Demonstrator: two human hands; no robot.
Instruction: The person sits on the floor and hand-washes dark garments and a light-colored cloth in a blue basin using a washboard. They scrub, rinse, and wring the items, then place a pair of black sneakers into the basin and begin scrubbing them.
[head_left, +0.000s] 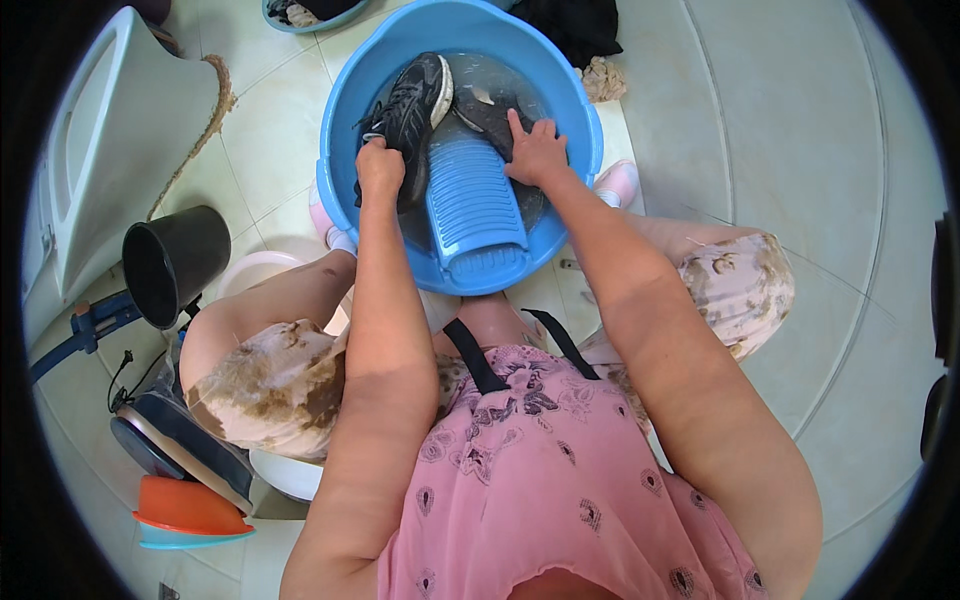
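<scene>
A round blue plastic basin (587, 112) stands before me with cloudy water in it. My left hand (380, 171) grips a black sneaker (409, 101) by its collar, near the pull loop. That sneaker has a white sole edge and lies along the basin's left side, its toe pointing away from me. On the right, my right hand (538, 151) rests with fingers apart on a second dark shoe (487, 118), which is partly under water. Between both hands a blue ribbed washboard (476, 199) slopes down into the water from the near rim.
Dark cloth (574, 26) and a beige crumpled cloth (602, 79) lie beyond the basin. A black bucket (176, 262), an orange bowl (191, 504) and a power plug (126, 358) are at the left. A white plastic panel (135, 142) stands at far left.
</scene>
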